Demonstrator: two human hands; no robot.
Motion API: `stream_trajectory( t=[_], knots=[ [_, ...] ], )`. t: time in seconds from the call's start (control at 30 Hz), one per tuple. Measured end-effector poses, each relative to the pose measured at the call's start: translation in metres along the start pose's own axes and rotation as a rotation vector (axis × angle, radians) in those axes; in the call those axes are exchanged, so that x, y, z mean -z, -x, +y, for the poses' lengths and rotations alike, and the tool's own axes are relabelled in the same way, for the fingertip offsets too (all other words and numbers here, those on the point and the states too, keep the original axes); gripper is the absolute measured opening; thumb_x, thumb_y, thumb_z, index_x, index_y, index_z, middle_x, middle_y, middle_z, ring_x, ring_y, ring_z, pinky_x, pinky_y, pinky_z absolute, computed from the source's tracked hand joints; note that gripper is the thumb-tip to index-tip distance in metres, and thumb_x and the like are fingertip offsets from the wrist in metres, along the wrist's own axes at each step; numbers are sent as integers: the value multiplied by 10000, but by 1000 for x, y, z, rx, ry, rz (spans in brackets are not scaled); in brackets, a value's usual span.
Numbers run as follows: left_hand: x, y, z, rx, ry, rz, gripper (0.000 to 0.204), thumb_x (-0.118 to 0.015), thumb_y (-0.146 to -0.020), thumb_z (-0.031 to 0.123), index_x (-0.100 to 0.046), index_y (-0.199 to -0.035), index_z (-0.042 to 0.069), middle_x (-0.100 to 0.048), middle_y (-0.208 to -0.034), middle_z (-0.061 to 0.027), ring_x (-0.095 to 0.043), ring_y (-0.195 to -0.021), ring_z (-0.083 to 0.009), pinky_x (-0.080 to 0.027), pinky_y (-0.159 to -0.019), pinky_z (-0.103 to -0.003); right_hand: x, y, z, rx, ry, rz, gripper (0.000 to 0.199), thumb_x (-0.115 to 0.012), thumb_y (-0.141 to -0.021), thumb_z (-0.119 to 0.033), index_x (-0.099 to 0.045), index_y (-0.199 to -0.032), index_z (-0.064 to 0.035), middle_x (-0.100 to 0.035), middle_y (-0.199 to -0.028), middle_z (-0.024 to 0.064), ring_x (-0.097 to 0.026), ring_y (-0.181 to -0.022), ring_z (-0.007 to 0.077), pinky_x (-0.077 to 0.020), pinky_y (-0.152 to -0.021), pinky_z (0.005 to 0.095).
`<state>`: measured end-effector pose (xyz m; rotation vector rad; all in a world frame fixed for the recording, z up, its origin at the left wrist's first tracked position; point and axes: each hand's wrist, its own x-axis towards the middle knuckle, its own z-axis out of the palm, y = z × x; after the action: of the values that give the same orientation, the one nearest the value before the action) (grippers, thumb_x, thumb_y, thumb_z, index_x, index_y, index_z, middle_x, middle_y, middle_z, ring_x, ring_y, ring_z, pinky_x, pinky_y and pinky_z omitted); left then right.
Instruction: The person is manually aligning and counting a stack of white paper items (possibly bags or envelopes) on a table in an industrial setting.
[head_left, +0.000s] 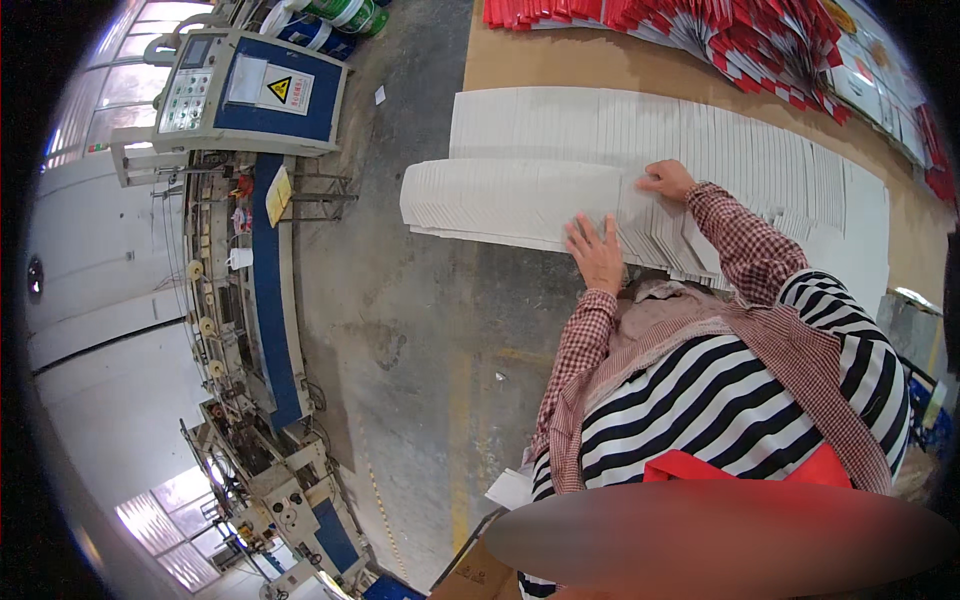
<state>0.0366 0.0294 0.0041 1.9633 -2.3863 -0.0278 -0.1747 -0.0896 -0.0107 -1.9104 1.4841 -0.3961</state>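
Observation:
Two overlapping rows of fanned white paper pieces lie before me, a far row (560,122) and a near row (500,200). My left hand (598,258) rests on the front edge of the near row, its fingers stretched out and spread. Farther in and to the right, my right hand (668,181) is closed, thumb and fingers pressed together at the seam between the rows. Whatever it pinches is too small to make out. Beside my right forearm, the near row's pieces (675,240) stand uneven, with their edges showing.
Red-and-white printed pieces (690,35) are heaped at the table's far side, on a brown board surface (540,60). A long machine with a blue-and-grey control cabinet (225,95) runs along the left. Buckets (345,15) stand beyond it.

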Motion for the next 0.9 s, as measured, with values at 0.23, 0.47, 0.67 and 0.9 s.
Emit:
stream_trajectory(
  t=[0.23, 0.47, 0.67, 0.9],
  knots=[
    [3, -1, 5, -5, 4, 1, 483, -478, -855, 274, -332, -1307, 181, -153, -1380, -264, -167, -1243, -488, -225, -975, -563, 0, -1, 12, 45, -32, 65, 467, -609, -733, -414, -488, -627, 25, -420, -553, 188, -400, -494, 291, -303, -488, 398],
    [4, -1, 3, 17, 32, -68, 464, -439, -879, 278, -320, -1317, 179, -125, -1391, -259, -146, -1250, -486, -196, -986, -564, 4, 4, 5, 20, 14, -28, 480, -587, -733, -450, -521, -640, 17, -499, -638, 212, -488, -606, 351, -359, -557, 418],
    [5, -3, 1, 19, 7, -75, 468, -439, -879, 278, -318, -1322, 183, -134, -1389, -259, -145, -1254, -482, -190, -988, -564, 2, -1, 7, 27, -12, -3, 466, -584, -738, -440, -523, -653, 14, -499, -625, 199, -485, -597, 344, -361, -559, 419],
    [7, -1, 4, 10, -2, -56, 522, -497, -849, 272, -310, -1327, 178, -143, -1380, -260, -169, -1242, -478, -210, -983, -547, 5, 3, 1, -6, 11, 3, 412, -630, -714, -400, -520, -665, -6, -496, -616, 183, -508, -617, 332, -381, -561, 409]
  ],
)
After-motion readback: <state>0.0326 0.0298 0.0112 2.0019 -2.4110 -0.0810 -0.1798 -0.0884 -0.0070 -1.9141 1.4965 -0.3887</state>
